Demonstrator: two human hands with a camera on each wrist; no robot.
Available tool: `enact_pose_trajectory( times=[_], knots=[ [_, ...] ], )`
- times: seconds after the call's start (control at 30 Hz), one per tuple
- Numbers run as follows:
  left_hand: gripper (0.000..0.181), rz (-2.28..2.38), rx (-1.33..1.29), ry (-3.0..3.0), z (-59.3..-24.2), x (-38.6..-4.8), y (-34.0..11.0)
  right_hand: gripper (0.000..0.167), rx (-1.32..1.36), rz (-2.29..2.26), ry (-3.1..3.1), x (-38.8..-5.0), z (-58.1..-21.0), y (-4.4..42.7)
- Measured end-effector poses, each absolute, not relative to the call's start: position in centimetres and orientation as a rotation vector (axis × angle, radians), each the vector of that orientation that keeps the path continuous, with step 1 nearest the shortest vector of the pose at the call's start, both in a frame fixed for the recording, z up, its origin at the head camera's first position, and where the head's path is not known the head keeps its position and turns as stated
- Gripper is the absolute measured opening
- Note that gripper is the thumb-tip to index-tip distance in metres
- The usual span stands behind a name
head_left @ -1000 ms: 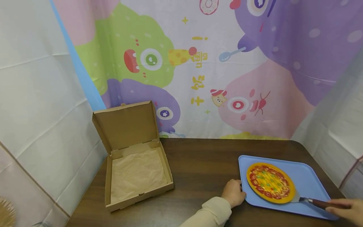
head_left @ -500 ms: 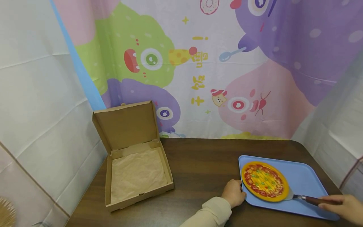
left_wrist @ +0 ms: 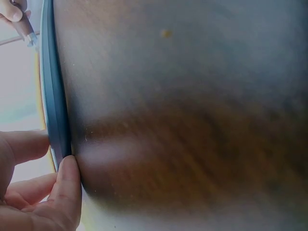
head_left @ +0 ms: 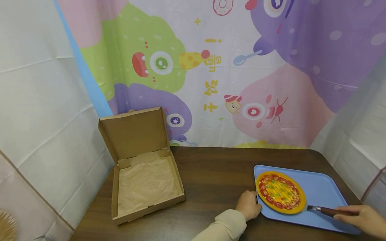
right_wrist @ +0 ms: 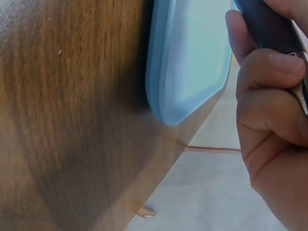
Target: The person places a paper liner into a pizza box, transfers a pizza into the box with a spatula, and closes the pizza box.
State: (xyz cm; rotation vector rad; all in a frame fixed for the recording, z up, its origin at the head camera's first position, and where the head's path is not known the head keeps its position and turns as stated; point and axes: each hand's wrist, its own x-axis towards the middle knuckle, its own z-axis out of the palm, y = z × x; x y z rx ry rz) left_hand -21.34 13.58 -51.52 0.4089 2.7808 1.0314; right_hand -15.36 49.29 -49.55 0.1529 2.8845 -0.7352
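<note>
A round pizza with an orange rim [head_left: 281,193] lies at the left end of a blue tray [head_left: 321,187] in the head view. Under its right edge goes the blade of a pizza server [head_left: 333,211], mostly hidden by the pizza. My right hand [head_left: 359,219] grips the server's dark brown handle, its fingers curled around it in the right wrist view. At the tray's left edge, my left hand [head_left: 248,205] pinches the rim; the left wrist view shows the thumb and fingers [left_wrist: 67,183] on either side of that rim.
On the left of the brown table [head_left: 208,187] stands a cardboard pizza box [head_left: 149,208], lid raised, with crumpled brown paper [head_left: 147,185] inside. A printed curtain [head_left: 193,77] hangs behind the table. Pale walls flank both sides.
The right hand and pizza server have moved left, and the pizza has slid left across the tray to its left rim. The left hand, tray and box stay put.
</note>
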Motion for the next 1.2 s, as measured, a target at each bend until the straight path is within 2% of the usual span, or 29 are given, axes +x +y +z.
enact_pose_trajectory(
  times=[0.33, 0.63, 0.97, 1.2],
  knots=[
    [0.035, 1.049, 0.419, 2.78, -51.6, -21.3, 13.6, 0.057, 0.157, -0.75, 2.779, -16.8, -49.6, 47.7],
    [0.032, 1.002, 0.455, 2.815, -52.1, -21.6, 13.5, 0.046, 0.034, -0.641, 2.878, -17.5, -48.9, 46.3],
    [0.028, 1.044, 0.398, 2.746, -51.8, -21.4, 13.6, 0.055, 0.074, -0.695, 2.852, -18.2, -48.8, 44.5],
    [0.028, 1.048, 0.383, 2.74, -51.7, -21.5, 13.5, 0.045, 0.012, -0.634, 2.951, -17.7, -49.2, 44.8]
  ],
)
